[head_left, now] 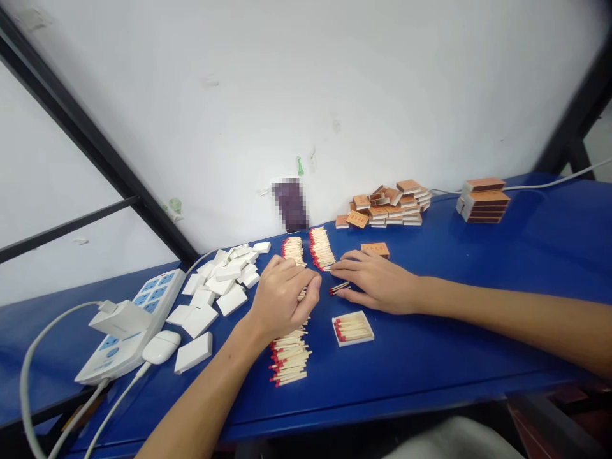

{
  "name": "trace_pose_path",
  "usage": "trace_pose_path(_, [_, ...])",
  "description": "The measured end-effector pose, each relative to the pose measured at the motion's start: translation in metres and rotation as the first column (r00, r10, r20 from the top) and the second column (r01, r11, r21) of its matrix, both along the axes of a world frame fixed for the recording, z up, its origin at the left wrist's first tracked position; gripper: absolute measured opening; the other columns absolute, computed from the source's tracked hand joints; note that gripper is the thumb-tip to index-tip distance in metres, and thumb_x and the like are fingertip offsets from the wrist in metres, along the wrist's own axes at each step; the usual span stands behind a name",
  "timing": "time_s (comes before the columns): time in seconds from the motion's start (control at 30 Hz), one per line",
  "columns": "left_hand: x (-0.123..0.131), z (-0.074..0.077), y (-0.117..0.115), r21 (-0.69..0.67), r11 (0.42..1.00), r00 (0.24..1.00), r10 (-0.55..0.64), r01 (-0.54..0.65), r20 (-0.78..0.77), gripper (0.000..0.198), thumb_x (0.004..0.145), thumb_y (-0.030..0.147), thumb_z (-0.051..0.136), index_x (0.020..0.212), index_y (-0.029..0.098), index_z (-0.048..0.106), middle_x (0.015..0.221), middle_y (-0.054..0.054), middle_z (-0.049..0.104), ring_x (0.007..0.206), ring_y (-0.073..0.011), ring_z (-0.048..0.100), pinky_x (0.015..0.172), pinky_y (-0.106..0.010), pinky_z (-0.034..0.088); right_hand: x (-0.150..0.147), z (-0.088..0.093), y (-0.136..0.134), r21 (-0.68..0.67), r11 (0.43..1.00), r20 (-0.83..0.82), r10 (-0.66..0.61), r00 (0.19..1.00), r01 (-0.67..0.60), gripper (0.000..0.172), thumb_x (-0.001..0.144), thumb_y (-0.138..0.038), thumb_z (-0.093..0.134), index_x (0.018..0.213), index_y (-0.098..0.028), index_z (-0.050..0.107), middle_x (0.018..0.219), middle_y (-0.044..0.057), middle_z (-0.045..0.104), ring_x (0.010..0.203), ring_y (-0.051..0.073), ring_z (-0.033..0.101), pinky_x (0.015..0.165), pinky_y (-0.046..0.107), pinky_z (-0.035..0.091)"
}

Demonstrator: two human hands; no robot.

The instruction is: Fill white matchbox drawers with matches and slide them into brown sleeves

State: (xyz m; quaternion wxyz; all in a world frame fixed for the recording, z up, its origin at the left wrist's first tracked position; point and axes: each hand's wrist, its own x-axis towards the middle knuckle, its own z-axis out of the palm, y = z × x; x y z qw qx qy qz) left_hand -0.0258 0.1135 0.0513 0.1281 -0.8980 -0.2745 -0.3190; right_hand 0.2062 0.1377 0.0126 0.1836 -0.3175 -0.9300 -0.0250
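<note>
My left hand [284, 296] is closed over the long row of red-tipped matches [289, 360]; whatever its curled fingers hold is hidden. My right hand [368, 280] lies palm down with its fingers spread, the fingertips at the lower end of a second match row [321, 247]. A few loose matches [339, 288] lie on the blue table between its thumb and fingers. Just below sits a white tray [370, 339] with a layer of matches, red heads to the left. Beyond my right hand lies an orange matchbox cover [375, 249].
White trays [217, 287] are heaped at the left, beside a power strip [138, 325] with cables and a white case [161, 347]. Orange matchboxes [392, 207] are piled against the wall, with a neat stack [485, 205] farther right. A dark purple object [291, 204] leans on the wall.
</note>
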Motion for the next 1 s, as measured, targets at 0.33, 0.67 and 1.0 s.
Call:
trace_pose_path(0.33, [0.0,-0.003,0.001,-0.011,0.999,0.998,-0.042,0.042,0.039,0.027,0.096,0.018,0.044,0.08,0.016,0.066,0.067,-0.001,0.065,0.064,-0.0158,0.043,0.07,-0.037,0.034,0.001,0.002,0.001,-0.031,0.998,-0.005,0.049,0.999,-0.05,0.04,0.102,-0.04,0.043,0.122,-0.015,0.066,0.122,0.011,0.068,0.11,0.026,0.056,0.096,0.044,0.045])
trace_pose_path(0.67, [-0.003,-0.005,0.006,-0.08,0.997,1.0,0.001,-0.002,-0.011,0.027,0.094,0.017,0.045,0.075,0.016,0.064,0.075,-0.005,0.063,0.075,-0.019,0.052,0.073,-0.038,0.04,0.0,-0.002,0.003,0.034,0.997,0.025,0.065,0.998,-0.066,0.038,0.101,-0.033,0.042,0.119,-0.013,0.068,0.118,0.013,0.07,0.12,0.03,0.054,0.1,0.048,0.042])
trace_pose_path(1.0, [-0.021,-0.002,0.021,-0.125,0.979,0.958,0.187,-0.163,0.215,0.034,0.094,0.025,0.046,0.066,0.02,0.064,0.064,-0.001,0.064,0.068,-0.0172,0.053,0.075,-0.038,0.038,0.004,-0.003,0.006,-0.09,0.989,-0.128,0.106,0.986,-0.118,0.031,0.095,-0.02,0.046,0.11,-0.015,0.072,0.11,0.011,0.073,0.106,0.024,0.062,0.094,0.041,0.047])
